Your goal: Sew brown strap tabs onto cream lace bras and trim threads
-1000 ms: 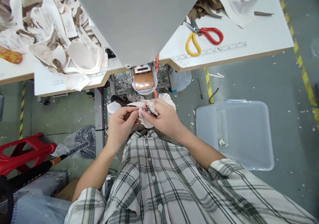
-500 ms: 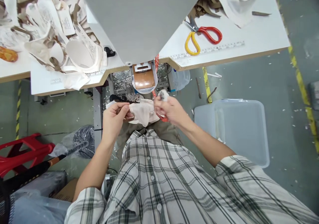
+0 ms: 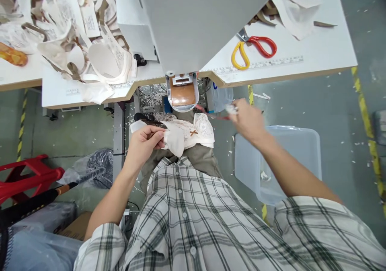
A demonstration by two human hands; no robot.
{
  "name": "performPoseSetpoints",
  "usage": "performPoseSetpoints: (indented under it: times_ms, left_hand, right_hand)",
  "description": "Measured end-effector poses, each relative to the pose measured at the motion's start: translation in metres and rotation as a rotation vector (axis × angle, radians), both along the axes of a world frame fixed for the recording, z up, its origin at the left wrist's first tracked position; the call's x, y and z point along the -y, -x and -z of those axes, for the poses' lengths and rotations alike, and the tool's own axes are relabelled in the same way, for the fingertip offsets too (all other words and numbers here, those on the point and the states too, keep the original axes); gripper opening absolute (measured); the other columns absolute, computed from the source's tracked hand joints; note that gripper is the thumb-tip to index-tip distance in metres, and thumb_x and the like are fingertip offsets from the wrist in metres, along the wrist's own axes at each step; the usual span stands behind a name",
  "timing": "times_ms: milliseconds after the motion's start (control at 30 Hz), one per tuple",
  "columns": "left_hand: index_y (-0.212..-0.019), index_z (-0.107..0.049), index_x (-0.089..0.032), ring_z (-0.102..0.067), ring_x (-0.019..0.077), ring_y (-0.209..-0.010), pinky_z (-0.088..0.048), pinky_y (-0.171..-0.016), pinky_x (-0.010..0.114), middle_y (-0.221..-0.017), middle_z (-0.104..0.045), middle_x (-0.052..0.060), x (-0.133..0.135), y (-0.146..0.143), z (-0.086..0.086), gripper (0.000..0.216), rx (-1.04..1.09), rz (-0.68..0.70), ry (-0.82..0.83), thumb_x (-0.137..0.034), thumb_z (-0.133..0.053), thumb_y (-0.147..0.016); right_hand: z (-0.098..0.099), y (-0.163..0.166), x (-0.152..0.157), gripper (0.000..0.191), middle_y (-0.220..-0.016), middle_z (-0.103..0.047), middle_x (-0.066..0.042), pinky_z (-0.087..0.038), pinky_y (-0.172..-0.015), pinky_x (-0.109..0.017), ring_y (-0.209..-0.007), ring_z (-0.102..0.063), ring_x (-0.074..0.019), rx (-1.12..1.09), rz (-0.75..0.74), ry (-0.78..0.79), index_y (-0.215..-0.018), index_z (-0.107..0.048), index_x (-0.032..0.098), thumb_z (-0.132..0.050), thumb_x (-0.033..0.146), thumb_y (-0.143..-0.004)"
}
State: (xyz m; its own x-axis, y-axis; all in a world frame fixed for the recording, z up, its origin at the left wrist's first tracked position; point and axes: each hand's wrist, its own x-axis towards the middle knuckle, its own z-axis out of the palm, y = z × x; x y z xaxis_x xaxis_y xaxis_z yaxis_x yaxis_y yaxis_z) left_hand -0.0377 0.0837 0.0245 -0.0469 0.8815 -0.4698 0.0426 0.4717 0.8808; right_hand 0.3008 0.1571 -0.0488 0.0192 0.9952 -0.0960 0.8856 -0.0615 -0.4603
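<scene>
My left hand (image 3: 144,142) is closed on the left edge of a white lace fabric piece (image 3: 187,133) with a small brown bow, resting on my lap below the machine's brown plate (image 3: 182,95). My right hand (image 3: 247,118) is out to the right, above the clear plastic bin (image 3: 301,150), blurred by motion. Its fingers pinch a small whitish item near a thin red strand; what it is cannot be made out.
A grey machine head (image 3: 199,17) overhangs the white table (image 3: 316,58). Red-and-yellow scissors (image 3: 253,49) lie on the right side, a pile of cream fabric pieces (image 3: 75,42) on the left. A red stool (image 3: 27,178) and black bag (image 3: 96,166) sit on the floor left.
My right hand let go of the lace piece and swung right toward the plastic bin. The left hand kept hold of the fabric, which now lies spread on my lap.
</scene>
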Motion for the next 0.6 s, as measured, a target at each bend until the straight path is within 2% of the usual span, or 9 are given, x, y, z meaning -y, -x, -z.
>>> performPoseSetpoints:
  times_ms: [100,133,200,300,367,433,500,567,600]
  left_hand:
    - [-0.091,-0.076,-0.016,-0.065,0.0100,-0.054,-0.054,-0.054,0.019,-0.063,-0.068,0.000,0.003,0.008,0.000,0.028,0.020,-0.018,-0.019,-0.040,-0.080,-0.078]
    - [-0.091,-0.076,-0.016,-0.064,0.0100,-0.054,-0.054,-0.054,0.019,-0.063,-0.068,0.001,0.003,0.010,-0.001,0.028,0.033,-0.012,-0.021,-0.040,-0.080,-0.078]
    - [-0.092,-0.076,-0.015,-0.064,0.0100,-0.053,-0.053,-0.053,0.019,-0.064,-0.068,0.001,0.002,0.013,-0.002,0.030,0.053,0.020,-0.021,-0.041,-0.080,-0.077]
    - [-0.092,-0.076,-0.016,-0.063,0.0105,-0.053,-0.054,-0.053,0.021,-0.068,-0.069,0.002,-0.002,0.009,-0.009,0.029,0.040,0.134,-0.031,-0.042,-0.077,-0.080]
    - [-0.093,-0.075,-0.017,-0.065,0.0118,-0.056,-0.055,-0.056,0.023,-0.071,-0.070,0.002,-0.008,0.000,-0.016,0.026,0.002,0.291,-0.046,-0.041,-0.073,-0.084]
    - [-0.097,-0.073,-0.019,-0.066,0.0129,-0.058,-0.054,-0.057,0.024,-0.075,-0.070,0.002,-0.014,-0.011,-0.024,0.024,-0.042,0.488,-0.072,-0.041,-0.066,-0.089]
    - [-0.101,-0.069,-0.021,-0.066,0.0142,-0.060,-0.052,-0.056,0.024,-0.076,-0.071,0.001,-0.018,-0.022,-0.032,0.022,-0.117,0.657,-0.111,-0.039,-0.060,-0.093]
    - [-0.105,-0.065,-0.022,-0.067,0.0165,-0.065,-0.051,-0.059,0.026,-0.077,-0.071,0.001,-0.018,-0.028,-0.036,0.020,-0.291,0.668,-0.221,-0.037,-0.060,-0.092]
    - [-0.105,-0.064,-0.022,-0.068,0.0184,-0.071,-0.052,-0.063,0.028,-0.080,-0.072,0.002,-0.014,-0.029,-0.035,0.020,-0.406,0.585,-0.306,-0.036,-0.061,-0.091]
  right_hand:
    - [0.014,-0.059,-0.017,0.030,-0.102,-0.070,-0.031,-0.036,-0.070,-0.044,-0.092,-0.069,-0.0304,0.255,0.322,0.030,-0.120,-0.061,0.007,-0.054,0.020,-0.094]
    - [0.015,-0.075,-0.018,0.034,-0.104,-0.069,-0.035,-0.036,-0.072,-0.045,-0.099,-0.069,-0.0329,0.298,0.375,0.055,-0.125,-0.059,0.004,-0.051,0.018,-0.095]
    - [0.010,-0.091,-0.013,0.044,-0.118,-0.062,-0.043,-0.039,-0.077,-0.048,-0.116,-0.063,-0.0395,0.348,0.350,0.111,-0.131,-0.058,-0.001,-0.059,0.022,-0.093]
    - [-0.010,-0.068,0.008,0.070,-0.143,-0.043,-0.046,-0.041,-0.094,-0.053,-0.139,-0.044,-0.0453,0.263,0.083,0.016,-0.138,-0.055,-0.001,-0.078,0.035,-0.082]
    - [-0.029,-0.025,0.025,0.067,-0.145,-0.049,-0.035,-0.041,-0.103,-0.051,-0.141,-0.043,-0.0387,0.019,-0.183,-0.138,-0.143,-0.051,0.007,-0.070,0.042,-0.089]
    - [-0.048,0.025,0.037,0.055,-0.135,-0.060,-0.022,-0.046,-0.098,-0.046,-0.128,-0.055,-0.0317,-0.296,-0.466,-0.089,-0.137,-0.054,0.017,-0.066,0.044,-0.090]
    - [-0.061,0.066,0.042,0.032,-0.106,-0.069,-0.010,-0.051,-0.081,-0.036,-0.096,-0.065,-0.0233,-0.454,-0.708,0.123,-0.113,-0.062,0.021,-0.065,0.043,-0.090]
    - [-0.067,0.088,0.043,0.019,-0.079,-0.064,0.000,-0.044,-0.064,-0.029,-0.069,-0.058,-0.0160,-0.518,-0.772,0.286,-0.088,-0.060,0.021,-0.060,0.040,-0.092]
    - [-0.067,0.092,0.042,0.022,-0.070,-0.059,0.002,-0.040,-0.060,-0.027,-0.063,-0.053,-0.0141,-0.550,-0.728,0.327,-0.080,-0.057,0.021,-0.058,0.039,-0.093]
